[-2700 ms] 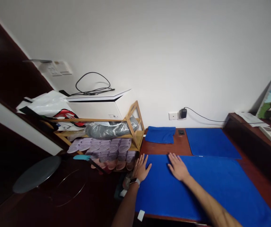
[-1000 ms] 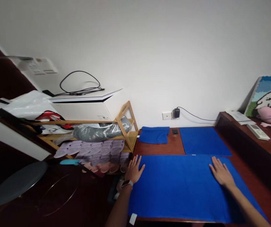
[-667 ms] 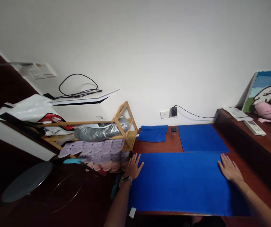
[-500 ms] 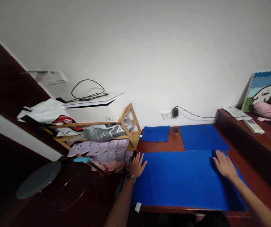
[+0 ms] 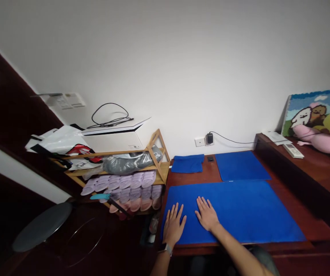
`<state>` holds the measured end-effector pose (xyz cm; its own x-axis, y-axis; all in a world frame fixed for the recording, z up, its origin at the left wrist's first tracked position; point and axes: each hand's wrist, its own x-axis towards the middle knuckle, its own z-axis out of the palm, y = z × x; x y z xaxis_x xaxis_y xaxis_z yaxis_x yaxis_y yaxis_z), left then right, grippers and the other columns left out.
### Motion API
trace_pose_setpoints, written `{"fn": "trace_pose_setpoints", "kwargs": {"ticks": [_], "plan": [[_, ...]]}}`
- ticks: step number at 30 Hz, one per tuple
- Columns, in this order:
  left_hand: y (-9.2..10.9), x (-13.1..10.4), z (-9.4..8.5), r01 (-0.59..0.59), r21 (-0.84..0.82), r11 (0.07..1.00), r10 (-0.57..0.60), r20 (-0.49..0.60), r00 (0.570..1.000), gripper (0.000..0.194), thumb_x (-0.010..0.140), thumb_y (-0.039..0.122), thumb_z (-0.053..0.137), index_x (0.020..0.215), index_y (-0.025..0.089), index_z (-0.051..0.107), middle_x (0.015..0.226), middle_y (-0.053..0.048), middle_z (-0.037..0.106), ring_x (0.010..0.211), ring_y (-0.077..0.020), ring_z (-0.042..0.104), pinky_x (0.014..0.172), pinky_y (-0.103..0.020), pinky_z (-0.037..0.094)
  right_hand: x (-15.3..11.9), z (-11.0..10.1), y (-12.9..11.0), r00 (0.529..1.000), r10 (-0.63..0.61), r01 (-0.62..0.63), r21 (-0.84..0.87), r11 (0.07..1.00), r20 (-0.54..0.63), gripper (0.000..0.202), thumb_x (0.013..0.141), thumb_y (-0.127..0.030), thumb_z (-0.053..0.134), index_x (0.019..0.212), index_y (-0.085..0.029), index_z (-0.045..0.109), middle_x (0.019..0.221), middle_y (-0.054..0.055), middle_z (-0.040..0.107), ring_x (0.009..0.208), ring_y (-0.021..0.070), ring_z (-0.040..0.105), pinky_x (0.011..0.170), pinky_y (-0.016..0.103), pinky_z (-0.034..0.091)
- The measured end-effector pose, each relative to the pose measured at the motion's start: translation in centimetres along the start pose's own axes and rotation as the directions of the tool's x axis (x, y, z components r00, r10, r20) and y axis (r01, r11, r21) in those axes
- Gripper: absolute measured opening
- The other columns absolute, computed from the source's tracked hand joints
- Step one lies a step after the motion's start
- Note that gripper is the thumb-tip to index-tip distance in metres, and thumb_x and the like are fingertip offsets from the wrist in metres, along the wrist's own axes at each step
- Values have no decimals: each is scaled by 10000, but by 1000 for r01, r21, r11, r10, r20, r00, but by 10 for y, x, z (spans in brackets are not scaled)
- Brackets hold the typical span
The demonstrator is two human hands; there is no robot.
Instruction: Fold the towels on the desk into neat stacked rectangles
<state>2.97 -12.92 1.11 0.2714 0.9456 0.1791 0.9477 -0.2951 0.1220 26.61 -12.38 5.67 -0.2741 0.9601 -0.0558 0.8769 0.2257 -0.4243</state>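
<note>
A large blue cloth (image 5: 245,211) lies spread flat along the front of the reddish-brown desk (image 5: 210,177). My left hand (image 5: 174,226) rests palm down on the cloth's left end, fingers stretched out and holding nothing. To the right of it, my right hand (image 5: 206,214) also lies flat on the cloth, open with fingers extended. Behind the large cloth sit a smaller flat blue cloth (image 5: 241,165) and, on the left, a folded blue cloth (image 5: 187,163).
Left of the desk stands a wooden rack (image 5: 163,172) with rows of slippers (image 5: 121,182) and a white box (image 5: 113,140) on top. A black plug (image 5: 209,138) sits in the wall. On the right ledge are a remote (image 5: 293,150) and a pink plush toy (image 5: 320,140).
My right hand has moved left across the cloth, from its right end to near my left hand. My left hand has shifted slightly nearer the front edge. The view has turned slightly right.
</note>
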Motion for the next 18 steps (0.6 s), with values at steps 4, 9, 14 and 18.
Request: {"fn": "trace_pose_setpoints", "kwargs": {"ticks": [4,9,14,18], "plan": [[0,5,-3,9,-11,1000,-9,-17,1000,584,1070,510,362,1627,341,324,1704,-43,307,1565,-281,300,1260,-556,291,-50,-19,100,979,181,-187,-53,981,-97,741,1024,-571,198,1646,-178,289,1702,55,265,1597,241,181,1303,490,104],[-1,5,1,6,-15,1000,-6,-38,999,575,1064,488,392,1622,362,327,1698,-36,323,1561,-283,310,1257,-563,292,-150,-49,278,854,464,-503,-147,852,-234,840,952,-568,167,1635,-100,309,1692,89,308,1584,286,228,1282,505,184],[1,7,-3,14,-4,1000,-14,-11,1000,573,1066,499,385,1617,352,338,1693,-44,330,1556,-278,319,1255,-559,299,-193,-56,363,799,534,-587,-171,791,-276,862,900,-535,137,1632,-120,323,1699,92,299,1578,251,254,1266,505,217],[-3,8,-10,8,-6,1000,-7,2,1000,560,1068,492,376,1607,337,371,1685,-53,344,1541,-273,350,1243,-526,340,-190,-50,367,799,521,-578,-145,803,-302,847,902,-526,138,1608,-123,376,1683,124,336,1568,283,281,1253,549,230]]}}
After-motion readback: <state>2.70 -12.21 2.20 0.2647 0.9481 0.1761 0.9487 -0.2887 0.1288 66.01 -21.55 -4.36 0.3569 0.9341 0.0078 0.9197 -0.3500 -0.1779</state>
